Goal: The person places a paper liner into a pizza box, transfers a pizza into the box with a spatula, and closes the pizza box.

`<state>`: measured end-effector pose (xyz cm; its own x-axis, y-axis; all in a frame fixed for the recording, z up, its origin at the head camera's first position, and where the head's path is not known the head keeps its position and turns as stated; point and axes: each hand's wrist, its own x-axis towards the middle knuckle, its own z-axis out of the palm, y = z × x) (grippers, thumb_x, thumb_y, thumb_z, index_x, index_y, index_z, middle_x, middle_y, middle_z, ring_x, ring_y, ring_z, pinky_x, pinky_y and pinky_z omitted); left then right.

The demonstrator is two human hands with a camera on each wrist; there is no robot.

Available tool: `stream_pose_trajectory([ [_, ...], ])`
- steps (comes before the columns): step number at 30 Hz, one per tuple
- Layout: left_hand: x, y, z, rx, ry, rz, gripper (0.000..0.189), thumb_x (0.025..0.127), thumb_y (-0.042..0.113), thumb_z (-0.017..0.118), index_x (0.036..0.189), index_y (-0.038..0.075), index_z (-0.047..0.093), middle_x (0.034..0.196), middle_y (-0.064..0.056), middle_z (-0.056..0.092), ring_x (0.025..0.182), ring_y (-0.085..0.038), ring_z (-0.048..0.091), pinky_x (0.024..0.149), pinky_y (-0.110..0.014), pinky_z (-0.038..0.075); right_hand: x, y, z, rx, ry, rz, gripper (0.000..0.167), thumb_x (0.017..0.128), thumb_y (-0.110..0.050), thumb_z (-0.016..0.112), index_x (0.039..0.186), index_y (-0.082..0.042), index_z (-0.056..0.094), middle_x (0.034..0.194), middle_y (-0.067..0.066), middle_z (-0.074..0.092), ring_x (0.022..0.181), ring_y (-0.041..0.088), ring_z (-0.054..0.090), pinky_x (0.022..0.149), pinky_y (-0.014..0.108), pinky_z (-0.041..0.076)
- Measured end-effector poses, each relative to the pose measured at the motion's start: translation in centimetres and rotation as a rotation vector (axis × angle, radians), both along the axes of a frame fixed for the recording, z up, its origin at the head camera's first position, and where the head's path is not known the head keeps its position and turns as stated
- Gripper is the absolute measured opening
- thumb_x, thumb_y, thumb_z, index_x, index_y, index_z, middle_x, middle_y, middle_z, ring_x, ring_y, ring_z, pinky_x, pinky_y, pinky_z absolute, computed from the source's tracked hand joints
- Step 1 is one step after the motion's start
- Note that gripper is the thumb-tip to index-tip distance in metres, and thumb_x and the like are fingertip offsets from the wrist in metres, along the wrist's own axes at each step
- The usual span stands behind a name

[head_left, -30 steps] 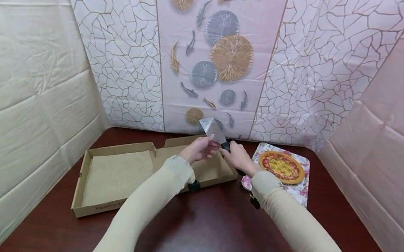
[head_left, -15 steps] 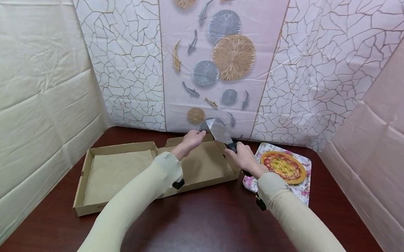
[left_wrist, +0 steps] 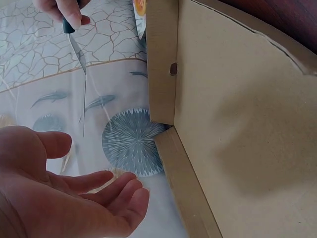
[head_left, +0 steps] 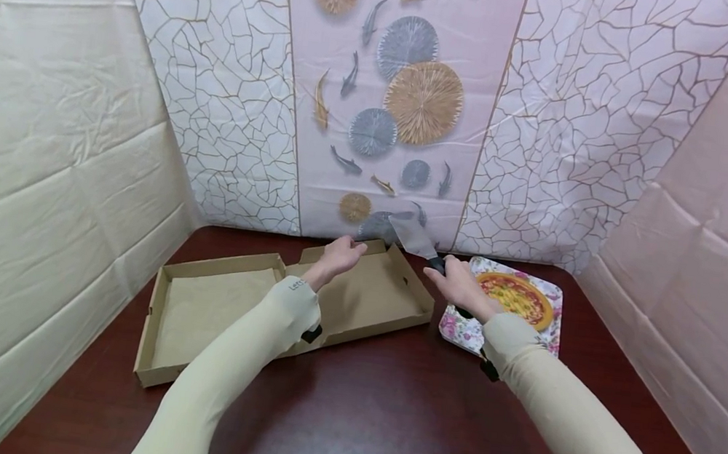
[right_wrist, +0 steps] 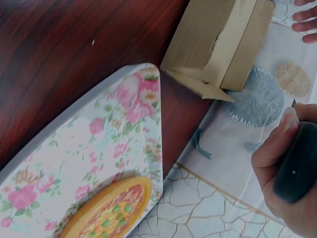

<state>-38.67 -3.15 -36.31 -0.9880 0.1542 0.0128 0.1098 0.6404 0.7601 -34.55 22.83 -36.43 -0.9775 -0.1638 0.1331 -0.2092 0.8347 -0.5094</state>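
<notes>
My right hand (head_left: 460,287) grips the black handle (right_wrist: 296,163) of a pizza server with a flat metal blade (head_left: 412,233), raised above the table and pointing away to the left. A pizza (head_left: 518,300) with a yellow crust lies on a flowered tray (head_left: 459,329), just right of and below that hand. My left hand (head_left: 337,257) hovers over the lid half of an open cardboard box (head_left: 377,294). In the left wrist view its fingers (left_wrist: 131,198) are loosely bent with nothing between them, apart from the blade.
The box's other half (head_left: 214,308), lined with paper, lies to the left on the dark red table (head_left: 359,416). A patterned cloth wall (head_left: 238,98) stands right behind the table's far edge, with pale cloth walls at both sides.
My left hand has come away from the pizza server's blade and moved left. The right hand has carried the server to the right, nearer the tray.
</notes>
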Motion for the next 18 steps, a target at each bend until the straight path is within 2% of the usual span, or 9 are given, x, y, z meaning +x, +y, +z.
stream_pose_trajectory([
  [3,0.0,-0.2,-0.2,0.005,-0.001,0.0,0.041,0.098,0.037,0.046,0.117,0.001,0.054,0.12,-0.017,0.058,0.11,-0.032,0.055,0.091,-0.042,0.046,0.0,0.6,0.0,-0.002,0.0,0.001,0.037,0.099,-0.034,0.05,0.094,0.002,0.047,0.07,0.008,0.045,0.049,0.016,0.043,0.049,0.028,0.038],
  [6,-0.1,-0.4,-0.3,0.03,-0.005,-0.008,0.047,0.098,0.033,0.048,0.13,-0.002,0.047,0.133,-0.021,0.052,0.122,-0.034,0.051,0.099,-0.043,0.044,0.1,1.3,0.0,-0.004,-0.017,0.005,0.037,0.1,-0.034,0.049,0.096,0.003,0.047,0.069,0.008,0.044,0.049,0.016,0.042,0.049,0.029,0.038],
  [10,-0.2,-0.5,-0.3,0.079,-0.027,-0.016,0.056,0.097,0.03,0.05,0.142,-0.001,0.035,0.148,-0.021,0.04,0.137,-0.035,0.039,0.109,-0.045,0.038,0.4,2.1,0.2,-0.01,-0.043,-0.005,0.037,0.1,-0.033,0.049,0.1,0.004,0.046,0.067,0.007,0.045,0.047,0.016,0.044,0.047,0.029,0.039],
  [14,-0.2,-0.5,-0.3,0.093,-0.041,-0.023,0.055,0.097,0.027,0.052,0.142,0.001,0.034,0.148,-0.021,0.039,0.137,-0.036,0.039,0.109,-0.047,0.038,0.6,3.0,0.6,-0.01,-0.027,-0.005,0.035,0.1,-0.031,0.05,0.097,0.004,0.046,0.065,0.006,0.045,0.046,0.016,0.043,0.047,0.03,0.039],
  [18,-0.2,-0.4,-0.5,0.09,-0.005,-0.014,0.049,0.095,0.022,0.055,0.137,0.001,0.039,0.141,-0.022,0.046,0.128,-0.033,0.047,0.102,-0.042,0.043,0.6,3.7,0.7,-0.01,-0.012,0.013,0.033,0.1,-0.03,0.05,0.091,0.002,0.046,0.058,0.003,0.045,0.04,0.013,0.043,0.043,0.028,0.039],
])
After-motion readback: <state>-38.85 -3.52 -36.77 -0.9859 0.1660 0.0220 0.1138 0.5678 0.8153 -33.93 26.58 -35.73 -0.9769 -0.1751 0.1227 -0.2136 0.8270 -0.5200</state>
